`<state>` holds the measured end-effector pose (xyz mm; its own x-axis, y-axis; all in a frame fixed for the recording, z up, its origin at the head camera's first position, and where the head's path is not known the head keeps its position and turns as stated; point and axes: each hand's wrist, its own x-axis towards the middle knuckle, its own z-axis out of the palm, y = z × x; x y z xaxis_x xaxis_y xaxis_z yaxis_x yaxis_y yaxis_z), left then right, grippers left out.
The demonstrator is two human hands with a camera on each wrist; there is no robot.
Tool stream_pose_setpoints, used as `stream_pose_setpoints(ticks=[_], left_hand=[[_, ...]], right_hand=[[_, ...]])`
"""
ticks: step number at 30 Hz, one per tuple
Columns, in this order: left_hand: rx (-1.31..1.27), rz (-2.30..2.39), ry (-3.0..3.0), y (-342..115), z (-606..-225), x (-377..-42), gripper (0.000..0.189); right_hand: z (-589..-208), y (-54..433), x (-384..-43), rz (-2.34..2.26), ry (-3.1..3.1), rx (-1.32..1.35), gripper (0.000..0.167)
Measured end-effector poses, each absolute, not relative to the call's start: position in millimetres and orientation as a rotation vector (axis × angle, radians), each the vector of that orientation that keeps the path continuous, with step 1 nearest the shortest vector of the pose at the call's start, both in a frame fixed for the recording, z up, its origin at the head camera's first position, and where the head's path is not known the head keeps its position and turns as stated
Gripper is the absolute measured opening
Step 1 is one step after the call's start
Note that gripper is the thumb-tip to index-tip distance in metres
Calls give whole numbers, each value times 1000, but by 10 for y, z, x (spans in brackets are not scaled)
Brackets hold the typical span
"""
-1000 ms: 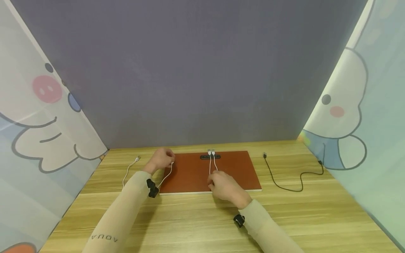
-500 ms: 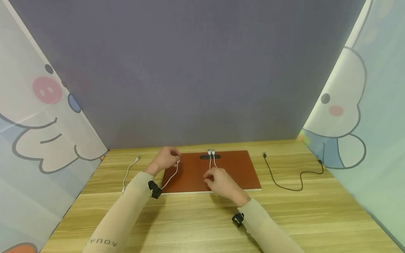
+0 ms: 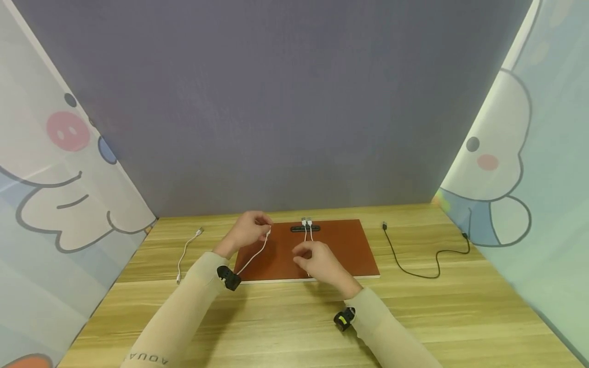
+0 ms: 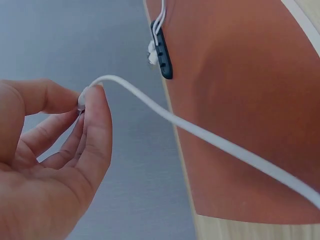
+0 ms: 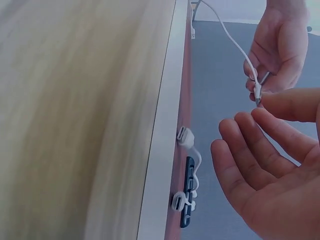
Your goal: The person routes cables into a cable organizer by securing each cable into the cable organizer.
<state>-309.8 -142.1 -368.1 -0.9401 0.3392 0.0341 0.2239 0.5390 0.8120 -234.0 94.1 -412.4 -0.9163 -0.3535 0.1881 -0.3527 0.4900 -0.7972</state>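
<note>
My left hand [image 3: 248, 230] pinches the plug end of a white USB cable [image 3: 254, 257] between thumb and forefinger, over the left part of a reddish-brown board [image 3: 342, 253]. In the left wrist view, the cable [image 4: 210, 137] arcs away from the fingertips across the board. A black cable holder [image 3: 296, 229] sits at the board's far edge, with two white cables [image 4: 161, 20] in it. My right hand [image 3: 319, 261] hovers over the board in front of the holder, fingers loosely bent and nothing between them. In the right wrist view, small white connectors [image 5: 186, 137] lie near the board's front edge.
Another white USB cable [image 3: 184, 255] lies on the wooden table [image 3: 285, 322] left of the board. A black cable [image 3: 423, 276] curves across the tabletop on the right. Behind the table rises a grey panel [image 3: 294, 128], with printed curtains [image 3: 501, 204] at both sides.
My left hand has moved right over the board, bringing the cable's plug nearer the holder. My right hand has shifted slightly left and away from me, its thumb and forefinger spreading apart.
</note>
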Motion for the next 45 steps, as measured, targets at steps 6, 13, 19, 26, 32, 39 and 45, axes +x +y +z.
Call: stream_pose_setpoints(ticks=[6, 13, 19, 26, 32, 39, 45], left_hand=[[534, 1291, 2691, -1433, -3605, -3048, 15], [542, 1239, 2720, -1471, -3557, -3023, 15], [571, 1229, 2699, -1429, -3514, -3004, 14], [615, 1250, 2698, -1366, -3443, -2966, 15], [597, 1310, 2697, -1294, -3415, -2950, 15], [606, 1425, 2655, -1211, -3398, -2927, 16], [600, 1528, 2619, -1122, -3389, -2911, 15]], right_hand=[[-4110, 896, -2337, -1470, 2678, -648, 21], [-4119, 857, -2337, -1460, 2661, -646, 21], [-4109, 841, -2330, -1453, 2662, -663, 21], [-4080, 817, -2311, -1441, 2659, -682, 21], [-4069, 795, -2306, -1435, 2661, -718, 20], [-4046, 758, -2282, -1467, 2618, -726, 18], [-4038, 740, -2256, -1488, 2584, -743, 20]])
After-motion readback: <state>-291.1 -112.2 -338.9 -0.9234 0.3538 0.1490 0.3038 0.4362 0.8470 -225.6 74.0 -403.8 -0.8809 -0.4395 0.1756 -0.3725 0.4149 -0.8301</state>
